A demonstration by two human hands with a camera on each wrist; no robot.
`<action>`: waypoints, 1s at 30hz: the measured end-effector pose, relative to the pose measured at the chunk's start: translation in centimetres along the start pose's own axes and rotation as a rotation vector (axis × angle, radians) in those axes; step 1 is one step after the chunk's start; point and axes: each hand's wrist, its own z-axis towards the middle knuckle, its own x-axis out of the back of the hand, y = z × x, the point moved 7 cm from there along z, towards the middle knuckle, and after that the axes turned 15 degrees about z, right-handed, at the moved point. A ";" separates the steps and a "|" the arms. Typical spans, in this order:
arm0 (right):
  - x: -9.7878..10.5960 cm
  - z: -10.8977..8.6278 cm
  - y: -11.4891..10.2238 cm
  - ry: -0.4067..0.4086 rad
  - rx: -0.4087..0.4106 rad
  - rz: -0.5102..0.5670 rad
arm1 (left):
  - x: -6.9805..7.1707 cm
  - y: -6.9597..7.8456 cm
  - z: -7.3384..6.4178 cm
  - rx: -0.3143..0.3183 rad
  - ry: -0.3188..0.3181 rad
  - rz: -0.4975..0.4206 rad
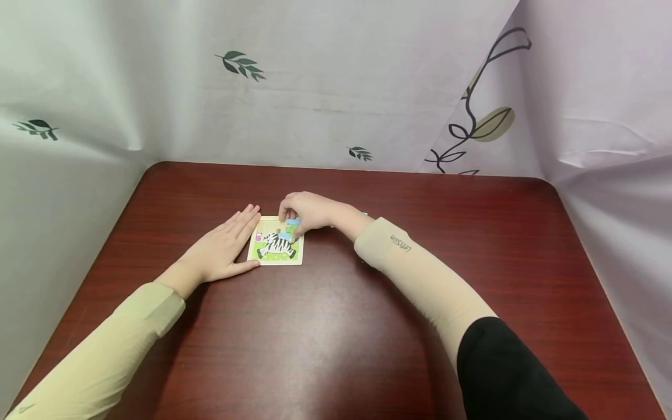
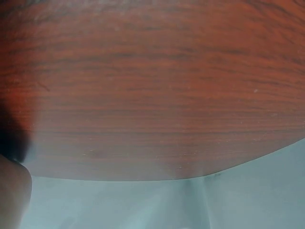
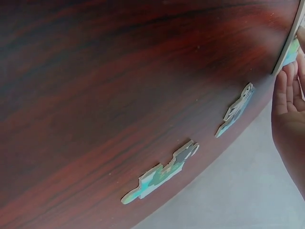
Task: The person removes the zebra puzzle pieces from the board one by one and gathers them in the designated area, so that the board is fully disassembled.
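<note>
A square jigsaw puzzle board (image 1: pixel 276 261) with a zebra picture on a green ground lies on the table, left of centre in the head view. Along its left edge rests my left hand (image 1: pixel 220 248), palm down with straight fingers and the thumb at the lower left corner. Over the upper right part of the board, my right hand (image 1: pixel 311 210) pinches a blue and green puzzle piece (image 1: pixel 292 228) between thumb and fingers. Part of that piece also shows by the fingers at the right wrist view's edge. Whether it sits in the board, I cannot tell.
Two loose puzzle pieces, one striped (image 3: pixel 237 110) and one green and grey (image 3: pixel 162 172), lie on the table in the right wrist view; my right arm mostly hides them in the head view. Pale printed cloth (image 1: pixel 315 87) hangs behind the dark red wooden table (image 1: pixel 294 338).
</note>
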 end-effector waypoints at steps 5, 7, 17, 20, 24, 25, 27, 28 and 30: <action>-0.1 0.1 0.1 0.000 -0.022 0.003 | -0.1 0.0 -0.1 -0.003 0.005 -0.001; -0.1 0.1 0.1 0.002 -0.029 0.003 | -0.1 0.1 -0.1 -0.005 0.013 -0.001; 0.0 -0.3 0.2 0.047 -0.016 -0.017 | 0.0 0.1 0.0 -0.011 0.034 0.006; 0.1 -0.3 0.3 0.067 0.003 -0.015 | -0.1 0.1 0.0 -0.014 0.038 0.004; 0.4 -0.3 0.6 0.100 0.007 0.067 | -0.1 0.0 0.0 -0.009 0.035 -0.001; 0.5 -0.3 0.7 0.108 0.008 0.100 | -0.1 -0.1 0.0 -0.007 0.034 -0.001; 0.8 -0.3 0.8 0.119 0.005 0.165 | -0.1 -0.1 0.0 -0.005 0.032 -0.003; 0.9 -0.4 0.8 0.119 0.004 0.191 | -0.1 -0.1 0.0 -0.005 0.032 -0.004; 1.0 -0.4 0.8 0.109 -0.001 0.227 | -0.1 -0.1 0.0 -0.009 0.034 -0.004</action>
